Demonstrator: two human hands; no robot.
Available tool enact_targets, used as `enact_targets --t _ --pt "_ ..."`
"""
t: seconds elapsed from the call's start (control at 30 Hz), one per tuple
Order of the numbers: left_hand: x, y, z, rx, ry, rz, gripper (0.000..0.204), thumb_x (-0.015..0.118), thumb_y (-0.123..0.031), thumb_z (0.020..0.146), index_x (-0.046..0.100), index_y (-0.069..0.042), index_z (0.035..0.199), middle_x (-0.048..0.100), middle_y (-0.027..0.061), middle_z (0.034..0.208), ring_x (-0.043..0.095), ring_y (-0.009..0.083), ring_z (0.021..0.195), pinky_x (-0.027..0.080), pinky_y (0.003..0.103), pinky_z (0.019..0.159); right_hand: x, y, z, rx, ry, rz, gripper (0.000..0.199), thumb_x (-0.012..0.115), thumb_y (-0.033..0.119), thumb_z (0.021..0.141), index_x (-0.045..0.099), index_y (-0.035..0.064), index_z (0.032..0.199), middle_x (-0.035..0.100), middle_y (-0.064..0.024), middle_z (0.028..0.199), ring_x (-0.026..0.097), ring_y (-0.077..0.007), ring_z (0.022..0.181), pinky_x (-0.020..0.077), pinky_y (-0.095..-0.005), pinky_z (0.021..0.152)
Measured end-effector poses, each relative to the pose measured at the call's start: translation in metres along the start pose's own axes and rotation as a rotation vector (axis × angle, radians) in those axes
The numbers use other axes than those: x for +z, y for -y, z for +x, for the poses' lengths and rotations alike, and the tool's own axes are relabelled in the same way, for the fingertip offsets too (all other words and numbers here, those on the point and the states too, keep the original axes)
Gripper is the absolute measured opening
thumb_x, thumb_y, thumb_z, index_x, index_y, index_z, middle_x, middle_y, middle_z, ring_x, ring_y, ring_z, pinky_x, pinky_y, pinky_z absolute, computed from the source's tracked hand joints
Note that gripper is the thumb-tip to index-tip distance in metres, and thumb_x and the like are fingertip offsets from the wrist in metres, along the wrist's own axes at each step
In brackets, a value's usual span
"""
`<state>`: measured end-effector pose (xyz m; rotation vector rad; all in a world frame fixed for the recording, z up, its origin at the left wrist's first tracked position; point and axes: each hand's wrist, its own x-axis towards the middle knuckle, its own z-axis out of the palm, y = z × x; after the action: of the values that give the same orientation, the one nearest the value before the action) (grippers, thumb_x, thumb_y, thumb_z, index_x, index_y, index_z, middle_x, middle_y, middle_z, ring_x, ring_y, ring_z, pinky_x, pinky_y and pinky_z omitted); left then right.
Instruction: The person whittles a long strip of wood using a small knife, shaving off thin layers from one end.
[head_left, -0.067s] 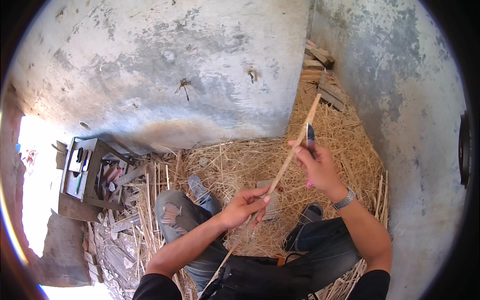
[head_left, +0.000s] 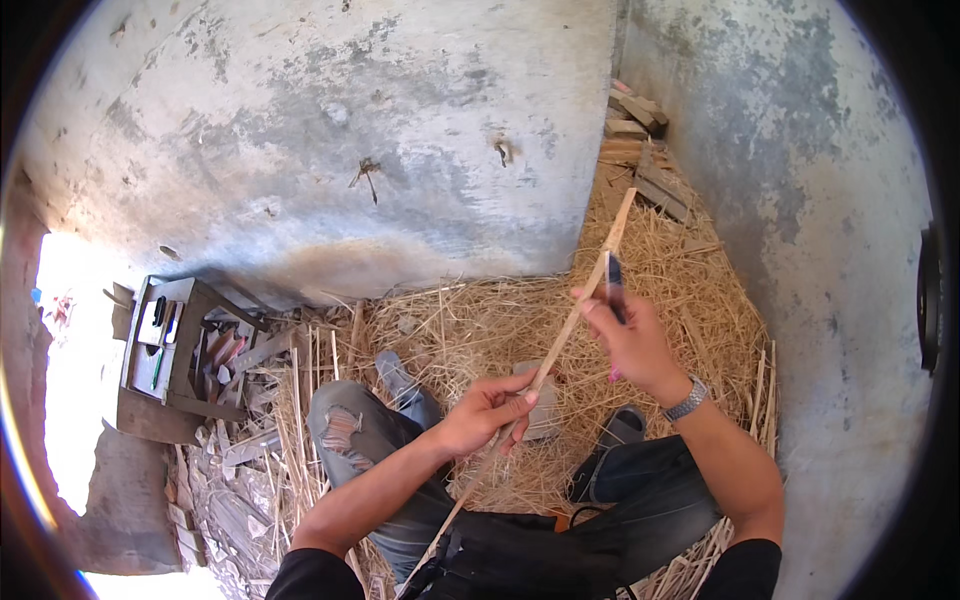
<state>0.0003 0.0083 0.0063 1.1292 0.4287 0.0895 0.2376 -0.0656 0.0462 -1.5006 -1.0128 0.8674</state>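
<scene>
Two hands on one long thin wooden strip (head_left: 560, 340), which runs diagonally from the lap up toward the wall corner. Left hand (head_left: 487, 410) curled around the strip's lower-middle part, fingers closed on it. Right hand (head_left: 632, 338) higher up, fist closed around a dark-bladed knife (head_left: 613, 280), blade lying against the strip. Metal wristwatch (head_left: 686, 400) on the right wrist. Person seated on straw (head_left: 480, 320), knees in torn jeans (head_left: 345, 430). Wooden tool box (head_left: 165, 350) with tools to the left, well apart. Scrap wood pieces (head_left: 640, 140) piled in the far corner by the concrete wall (head_left: 330, 130).
</scene>
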Motion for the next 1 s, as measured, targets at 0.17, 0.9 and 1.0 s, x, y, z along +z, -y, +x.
enact_targets --t 0.17,0.9,1.0 --pt "0.002 0.003 0.002 -0.02 -0.066 0.112 0.052 0.052 -0.024 0.107 0.038 -0.006 0.153 0.057 0.0013 0.066 0.056 0.0076 0.053 0.048 0.023 0.049 0.019 -0.025 -0.01 0.117 0.073 0.033 0.029 0.067 0.029 0.097 0.072 0.0022 0.106 0.066 -0.0006 0.075 0.051 -0.0052 0.057 0.0407 -0.0252 0.054" --pt "-0.008 -0.007 -0.008 0.112 -0.075 0.156 0.048 0.047 -0.016 0.108 0.037 -0.005 0.154 0.046 -0.0017 0.067 0.043 0.0048 0.056 0.037 0.022 0.049 -0.054 0.001 0.019 -0.074 -0.368 -0.074 0.031 0.052 0.031 0.105 0.063 0.0045 0.117 0.053 0.0 0.071 0.044 -0.0063 0.051 0.0371 -0.0247 0.048" --pt "-0.008 -0.008 -0.01 0.148 -0.083 0.135 0.047 0.049 -0.015 0.108 0.039 -0.006 0.153 0.044 -0.0024 0.066 0.04 0.0044 0.055 0.035 0.022 0.049 -0.06 0.0 0.021 -0.416 -0.373 -0.446 0.026 0.054 0.021 0.105 0.065 0.0052 0.121 0.059 -0.0033 0.07 0.05 -0.0072 0.054 0.0387 -0.0257 0.05"
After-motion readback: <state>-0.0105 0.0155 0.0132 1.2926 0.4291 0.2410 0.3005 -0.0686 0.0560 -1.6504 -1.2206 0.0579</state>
